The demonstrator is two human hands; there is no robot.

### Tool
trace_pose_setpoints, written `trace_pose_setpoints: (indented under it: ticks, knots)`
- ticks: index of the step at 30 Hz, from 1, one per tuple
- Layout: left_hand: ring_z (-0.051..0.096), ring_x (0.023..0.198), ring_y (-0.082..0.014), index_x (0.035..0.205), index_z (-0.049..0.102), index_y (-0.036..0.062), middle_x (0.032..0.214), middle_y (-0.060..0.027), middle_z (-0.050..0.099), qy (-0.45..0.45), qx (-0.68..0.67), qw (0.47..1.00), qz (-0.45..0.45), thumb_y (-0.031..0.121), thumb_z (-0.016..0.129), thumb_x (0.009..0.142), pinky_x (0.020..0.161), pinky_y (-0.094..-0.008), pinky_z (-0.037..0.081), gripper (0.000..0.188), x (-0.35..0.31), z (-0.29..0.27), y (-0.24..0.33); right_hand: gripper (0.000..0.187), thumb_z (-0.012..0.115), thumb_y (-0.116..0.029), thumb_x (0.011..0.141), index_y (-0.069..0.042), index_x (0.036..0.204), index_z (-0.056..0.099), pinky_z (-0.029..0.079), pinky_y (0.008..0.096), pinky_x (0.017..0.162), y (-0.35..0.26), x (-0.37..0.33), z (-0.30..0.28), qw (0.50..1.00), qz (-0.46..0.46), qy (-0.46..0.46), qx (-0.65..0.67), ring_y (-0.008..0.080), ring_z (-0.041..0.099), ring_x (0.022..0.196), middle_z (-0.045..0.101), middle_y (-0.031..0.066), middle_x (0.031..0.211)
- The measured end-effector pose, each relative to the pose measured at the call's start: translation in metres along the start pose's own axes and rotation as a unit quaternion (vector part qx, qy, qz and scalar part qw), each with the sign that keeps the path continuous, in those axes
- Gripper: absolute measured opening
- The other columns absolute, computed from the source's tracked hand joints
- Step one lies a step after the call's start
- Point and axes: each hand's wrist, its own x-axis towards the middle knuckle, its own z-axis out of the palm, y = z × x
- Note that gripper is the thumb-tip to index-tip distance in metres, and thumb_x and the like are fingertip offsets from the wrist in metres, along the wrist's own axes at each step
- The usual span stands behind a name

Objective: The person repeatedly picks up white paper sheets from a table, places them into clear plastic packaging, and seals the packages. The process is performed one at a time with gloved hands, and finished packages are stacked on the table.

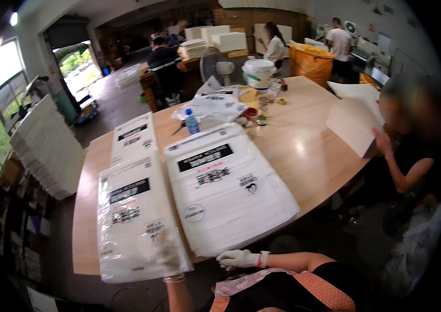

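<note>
My left hand, in a white glove, is over the near right corner of a stack of clear-wrapped paper packs on the left of the table. Motion smears its fingers, so its grip cannot be made out. My right hand, also in a white glove, is just off the near edge of a larger stack of white printed plastic bags. Its fingers are loosely bent and a little apart, with nothing visible in them. Behind the left stack lies another wrapped pack.
Beyond the bags stand a blue bottle, crumpled plastic bags, small jars and a white bucket. At the table's right, a person holds a white sheet. Stacked white boards stand left; other people work farther back.
</note>
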Motion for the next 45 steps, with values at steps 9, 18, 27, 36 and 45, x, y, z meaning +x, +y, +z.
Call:
trace_pose_setpoints:
  ticks: [9, 18, 27, 36, 45]
  knots:
    - [0.026, 0.131, -0.0367, 0.130, 0.047, 0.0188, 0.142, -0.0136, 0.033, -0.364, 0.429, 0.797, 0.221, 0.047, 0.050, 0.079, 0.108, -0.0568, 0.007, 0.058, -0.053, 0.183, -0.014, 0.019, 0.061, -0.011, 0.083, -0.002, 0.099, 0.059, 0.051, 0.0268, 0.060, 0.048, -0.243, -0.103, 0.777, -0.127, 0.615, -0.041, 0.0124, 0.060, 0.063, 0.062, 0.0074, 0.079]
    - [0.036, 0.124, -0.0366, 0.119, 0.052, 0.0067, 0.133, -0.0165, 0.042, -0.306, 0.384, 0.850, 0.192, 0.028, 0.062, 0.075, 0.105, -0.0478, 0.025, 0.050, -0.057, 0.188, -0.007, 0.081, 0.077, -0.031, 0.059, -0.004, 0.127, 0.042, 0.026, 0.0540, 0.104, -0.004, -0.294, -0.243, 0.531, -0.101, 0.559, -0.629, 0.0375, 0.033, 0.124, 0.037, 0.0157, 0.133]
    - [0.059, 0.091, -0.0334, 0.104, 0.058, 0.0060, 0.097, -0.0149, 0.062, -0.278, 0.228, 0.924, 0.130, 0.005, 0.062, 0.073, 0.076, -0.0387, 0.048, 0.031, -0.108, 0.179, 0.050, 0.066, 0.069, -0.046, 0.066, -0.006, 0.115, 0.052, 0.043, 0.0390, 0.090, 0.037, -0.254, -0.343, 0.629, -0.130, 0.434, -0.632, 0.0315, 0.055, 0.101, 0.058, 0.0163, 0.110]
    - [0.059, 0.086, -0.0165, 0.109, 0.057, 0.0065, 0.096, -0.0060, 0.061, -0.556, -0.034, 0.828, -0.070, 0.014, 0.047, 0.090, 0.078, -0.0300, 0.048, 0.023, -0.143, 0.328, 0.090, 0.011, 0.055, -0.019, 0.083, -0.012, 0.085, 0.063, 0.049, 0.0416, 0.062, -0.035, -0.278, -0.326, 0.649, -0.148, 0.542, -0.513, 0.0321, 0.061, 0.073, 0.062, 0.0118, 0.078]
    - [0.057, 0.097, -0.0226, 0.112, 0.051, -0.0048, 0.108, -0.0133, 0.057, -0.537, -0.148, 0.702, -0.443, 0.008, 0.051, 0.080, 0.086, -0.0354, 0.048, 0.034, -0.099, 0.376, 0.119, 0.021, 0.053, -0.022, 0.086, -0.004, 0.086, 0.063, 0.050, 0.0333, 0.063, 0.011, -0.347, -0.291, 0.898, -0.197, 0.386, -0.072, 0.0220, 0.058, 0.077, 0.057, 0.0095, 0.079]
